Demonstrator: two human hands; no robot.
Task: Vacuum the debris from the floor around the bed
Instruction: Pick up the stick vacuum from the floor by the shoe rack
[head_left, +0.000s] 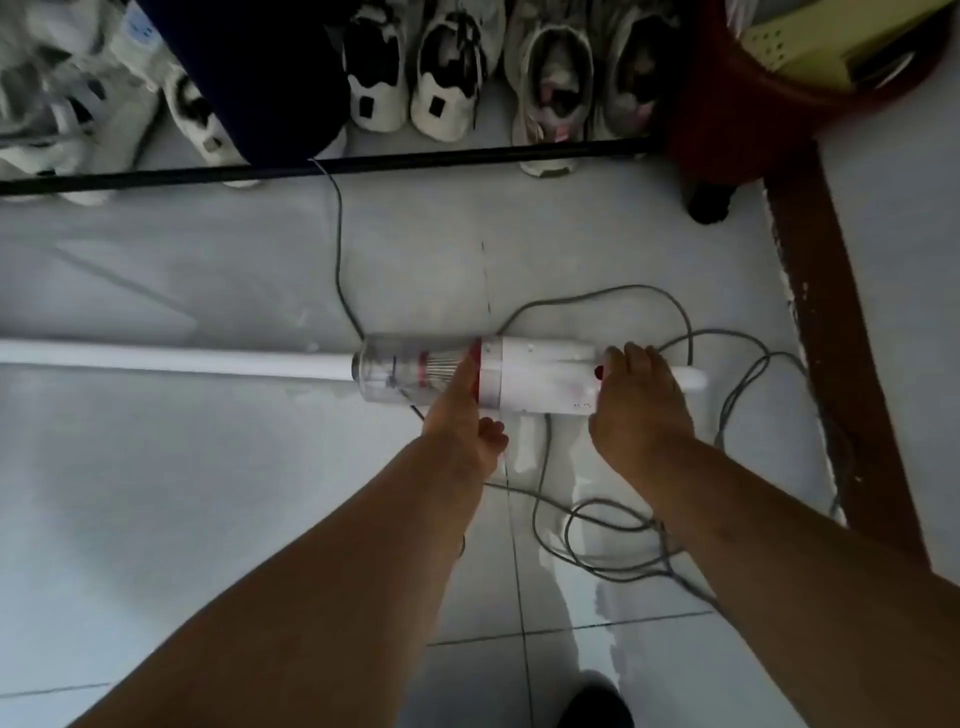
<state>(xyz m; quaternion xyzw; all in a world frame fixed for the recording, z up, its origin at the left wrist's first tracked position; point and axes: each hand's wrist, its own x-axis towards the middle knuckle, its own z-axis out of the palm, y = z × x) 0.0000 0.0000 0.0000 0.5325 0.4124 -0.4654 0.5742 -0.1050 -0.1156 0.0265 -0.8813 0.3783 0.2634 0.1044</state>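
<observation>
The vacuum (519, 374) lies on its side across the middle of the tiled floor (208, 493). Its white wand (156, 358) runs out past the left edge of the view, so the nozzle is not visible. The step in hand appears to be readying the unit before any sweeping begins. To do it well, steady the clear dust cup (395, 371) against the motor body, confirm the joint is seated, and only then lift by the handle (691, 378). Clear the cord (685, 332) first, since it lies in loose loops beside and under the body and could snag the wand or a foot. The left hand (462, 415) has its fingers straight and pressed together, laid flat along the red ring where the cup meets the body. Its thumb is tucked below, and it grips nothing. The right hand (639, 410) curls over the handle just beside the red switch (599, 371); whether a finger presses the switch cannot be told. Along the far side of the floor, a row of shoes (447, 78) sits behind a black rail (363, 163), with a red stool (727, 119) to their right. A brown wooden strip (831, 338) runs down the right side. No debris can be made out in this dim view.
</observation>
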